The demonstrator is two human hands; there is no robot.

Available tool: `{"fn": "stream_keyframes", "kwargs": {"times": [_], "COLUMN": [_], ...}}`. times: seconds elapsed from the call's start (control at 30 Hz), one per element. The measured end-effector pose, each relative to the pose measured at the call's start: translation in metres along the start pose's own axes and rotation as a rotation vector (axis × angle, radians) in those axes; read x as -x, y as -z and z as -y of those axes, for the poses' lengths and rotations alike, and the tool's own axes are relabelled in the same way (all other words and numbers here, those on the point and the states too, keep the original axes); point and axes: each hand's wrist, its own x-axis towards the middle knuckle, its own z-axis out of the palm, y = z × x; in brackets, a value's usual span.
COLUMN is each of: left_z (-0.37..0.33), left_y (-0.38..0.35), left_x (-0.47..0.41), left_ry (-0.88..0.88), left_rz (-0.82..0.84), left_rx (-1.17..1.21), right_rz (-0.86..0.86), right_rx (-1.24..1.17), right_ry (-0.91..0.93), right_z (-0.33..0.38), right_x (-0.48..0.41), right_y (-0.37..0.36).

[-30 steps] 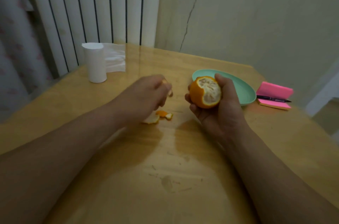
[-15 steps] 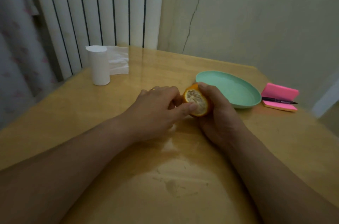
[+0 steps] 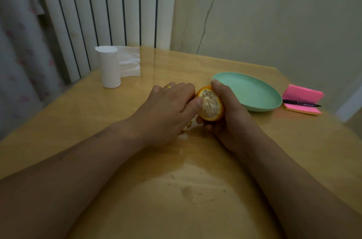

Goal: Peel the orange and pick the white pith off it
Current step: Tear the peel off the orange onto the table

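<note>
A room at my home, my wooden table by a white radiator, flowered curtain, cracked wall, tissue roll, green plate, pink notes, pen

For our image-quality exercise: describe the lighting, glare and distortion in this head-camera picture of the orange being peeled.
Head view: dim, warm light; pale glare patches on the glossy table; wide-angle distortion splays the radiator bars; the orange is fairly sharp, the frame edges softer.

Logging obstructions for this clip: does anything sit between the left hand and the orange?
Nothing visible does. The left hand touches the orange directly, thumb on its peeled face, while the right hand grips it.
</note>
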Motion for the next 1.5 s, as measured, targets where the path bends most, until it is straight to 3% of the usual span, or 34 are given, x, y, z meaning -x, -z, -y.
{"fn": "stream_keyframes", "kwargs": {"times": [0.33,0.73,1.07,1.17,1.3,1.4,1.5], "left_z": [-0.001,0.002,-0.003,-0.005,-0.008,-0.008,-0.007], "left_y": [0.002,0.003,0.003,0.001,0.006,0.009,0.014], "left_x": [-0.004,-0.003,-0.004,-0.003,-0.001,0.000,0.000], "left_ry": [-0.074,-0.044,-0.180,-0.115,0.022,0.127,0.136], "left_rz": [-0.048,-0.016,-0.206,-0.217,-0.177,-0.026,0.027], "left_rx": [-0.025,0.102,-0.083,0.015,0.420,0.621,0.600], "right_rz": [-0.019,0.050,-0.028,0.013,0.115,0.091,0.108], "right_rx": [-0.011,-0.045,-0.018,-0.141,-0.336,-0.265,-0.226], "right_ry": [0.017,0.033,0.063,0.035,-0.075,-0.086,-0.086], "right_z": [-0.001,0.000,0.002,0.003,0.010,0.009,0.009], "right_x": [-0.001,0.002,0.005,0.007,0.012,0.010,0.010], "right_y": [-0.003,0.001,-0.003,-0.005,-0.005,-0.003,-0.002]}}
